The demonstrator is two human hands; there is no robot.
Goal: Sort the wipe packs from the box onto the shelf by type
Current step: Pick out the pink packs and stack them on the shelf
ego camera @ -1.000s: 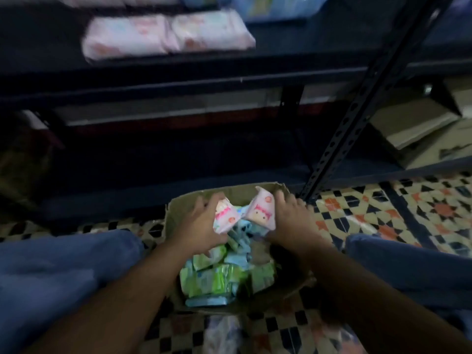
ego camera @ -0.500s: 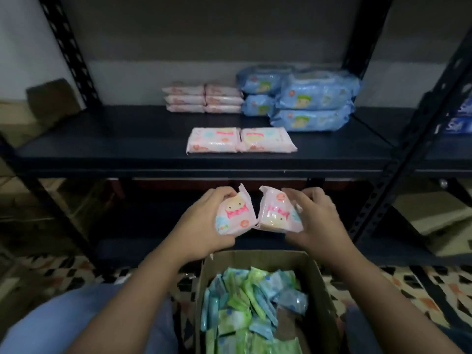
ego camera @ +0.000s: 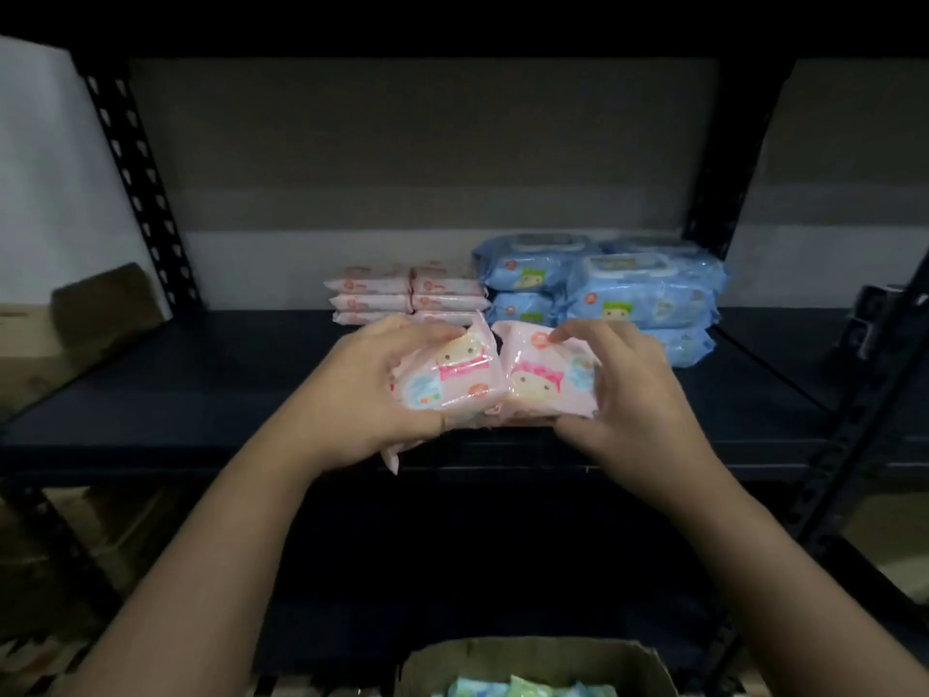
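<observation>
Two pink packs held over the shelf (ego camera: pixel 211 394) front edge, ready for placing.

The left hand (ego camera: pixel 362 394) grips the left pack (ego camera: pixel 447 379), the right hand (ego camera: pixel 633 389) the right pack (ego camera: pixel 543 379); both should be laid flat toward 12 o'clock, before the pink stack (ego camera: pixel 402 294), with the blue packs (ego camera: pixel 628 294) at 1 o'clock. Wrappers are soft, glossy, pillow-shaped film; the box (ego camera: pixel 528 661) sits at 6 o'clock.

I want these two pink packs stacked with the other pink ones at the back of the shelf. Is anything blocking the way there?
Nothing visible blocks it: the pink stack lies just behind the two pink packs, with only bare shelf showing beside them.
</observation>
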